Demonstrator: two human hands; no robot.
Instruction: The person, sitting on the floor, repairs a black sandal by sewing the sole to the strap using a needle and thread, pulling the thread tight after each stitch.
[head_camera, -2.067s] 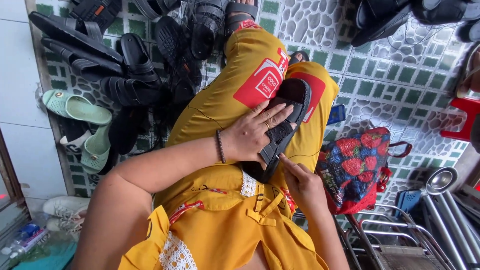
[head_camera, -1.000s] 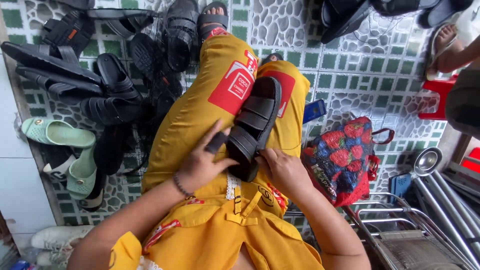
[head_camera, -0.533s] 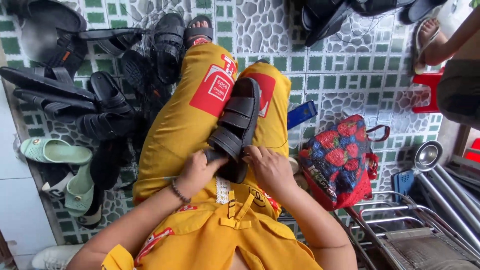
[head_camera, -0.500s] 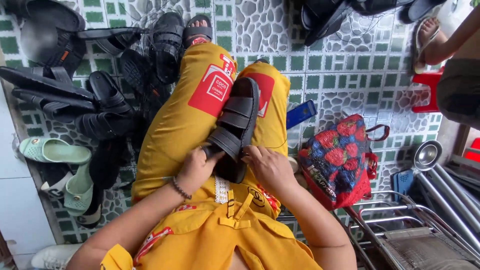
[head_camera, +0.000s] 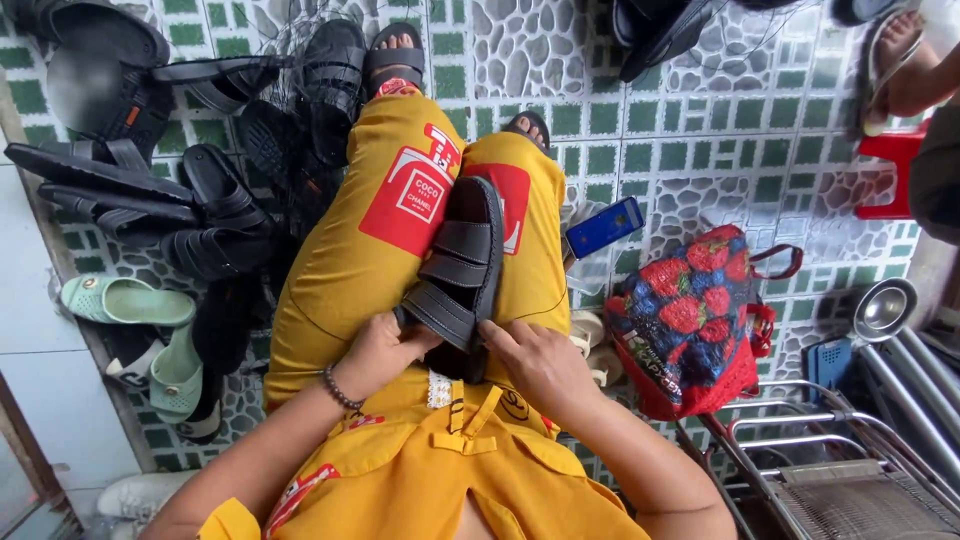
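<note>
Seated person, yellow trousers, viewed from above. Black sandal (head_camera: 458, 270) lies lengthwise on the lap between the thighs, straps up, heel end toward the body.

Left hand (head_camera: 380, 352): at the sandal's near left edge, fingers curled together against the sole rim, thumb on the lowest strap; beaded bracelet at the wrist.

Right hand (head_camera: 535, 362): at the near right edge, fingers together and extended, tips touching the sandal's side. Whether they grip under the sole: cannot tell.

Containers: strawberry-print bag (head_camera: 700, 315) with red trim stands on the tiled floor (head_camera: 560, 70) just right of the right knee; mouth gathered, contents hidden. Metal ladle (head_camera: 884, 308) farther right, bowl appears bare.

Blue phone (head_camera: 604, 227) on the floor between knee and bag. Pile of black sandals (head_camera: 200, 215) at the left; mint-green slippers (head_camera: 128, 302) beside them.
</note>
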